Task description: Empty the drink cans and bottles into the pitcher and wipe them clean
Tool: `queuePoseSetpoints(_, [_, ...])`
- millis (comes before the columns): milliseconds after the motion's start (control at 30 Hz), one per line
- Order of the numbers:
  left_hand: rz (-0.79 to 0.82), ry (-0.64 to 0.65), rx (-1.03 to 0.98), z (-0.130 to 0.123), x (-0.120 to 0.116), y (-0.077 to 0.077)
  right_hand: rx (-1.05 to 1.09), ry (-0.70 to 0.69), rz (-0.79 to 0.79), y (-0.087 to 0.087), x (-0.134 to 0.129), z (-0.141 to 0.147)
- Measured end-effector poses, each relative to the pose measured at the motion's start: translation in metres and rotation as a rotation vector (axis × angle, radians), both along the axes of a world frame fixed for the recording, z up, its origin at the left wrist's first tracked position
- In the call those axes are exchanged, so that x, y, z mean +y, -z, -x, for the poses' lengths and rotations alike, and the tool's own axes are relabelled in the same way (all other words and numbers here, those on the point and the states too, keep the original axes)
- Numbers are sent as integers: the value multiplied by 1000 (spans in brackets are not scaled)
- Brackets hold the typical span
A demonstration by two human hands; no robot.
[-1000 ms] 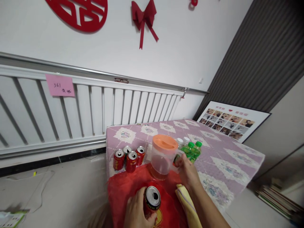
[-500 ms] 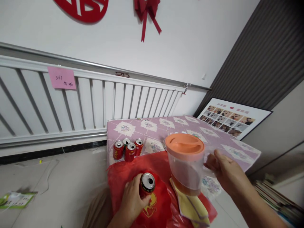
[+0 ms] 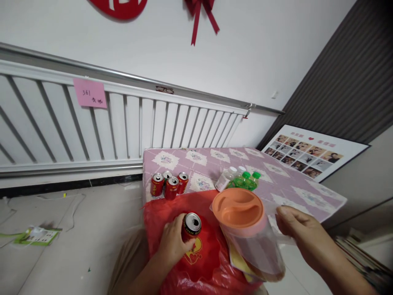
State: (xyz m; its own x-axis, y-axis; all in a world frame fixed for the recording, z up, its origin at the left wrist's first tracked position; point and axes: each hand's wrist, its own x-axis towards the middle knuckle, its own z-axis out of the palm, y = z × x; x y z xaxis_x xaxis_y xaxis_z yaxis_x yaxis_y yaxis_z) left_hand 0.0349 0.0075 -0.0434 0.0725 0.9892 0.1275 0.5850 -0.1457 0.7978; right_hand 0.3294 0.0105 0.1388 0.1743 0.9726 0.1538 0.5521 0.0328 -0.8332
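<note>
My left hand (image 3: 175, 241) is wrapped round an opened red drink can (image 3: 193, 225), which stands upright over a red tray (image 3: 204, 262) with a yellow heart print. My right hand (image 3: 296, 223) grips the handle of a clear plastic pitcher (image 3: 254, 250) with an orange lid (image 3: 238, 207). The pitcher is tilted, its lid leaning toward the can, and a little amber liquid shows low inside. Partly behind the pitcher lies a yellow cloth (image 3: 241, 262). Beyond my left hand, several opened cans (image 3: 172, 187) stand grouped together.
Several bottles with green and white caps (image 3: 242, 180) lie or stand behind the pitcher. A floral cloth (image 3: 199, 159) and red plastic sheet (image 3: 156, 209) cover the table. A white radiator (image 3: 129, 127) runs along the wall. A photo board (image 3: 307, 153) leans at the right.
The pitcher has tipped, its lid now leaning left and its base swung right and toward me. My left hand still holds the can. The view has shifted slightly, uncovering the bottles.
</note>
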Motion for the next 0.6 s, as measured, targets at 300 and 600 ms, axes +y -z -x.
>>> queuePoseSetpoints(300, [13, 10, 2, 1, 2, -2, -139, -63, 81, 0, 3, 11])
queuePoseSetpoints(600, [25, 13, 3, 2, 1, -5, -248, -93, 115, -9, 7, 29])
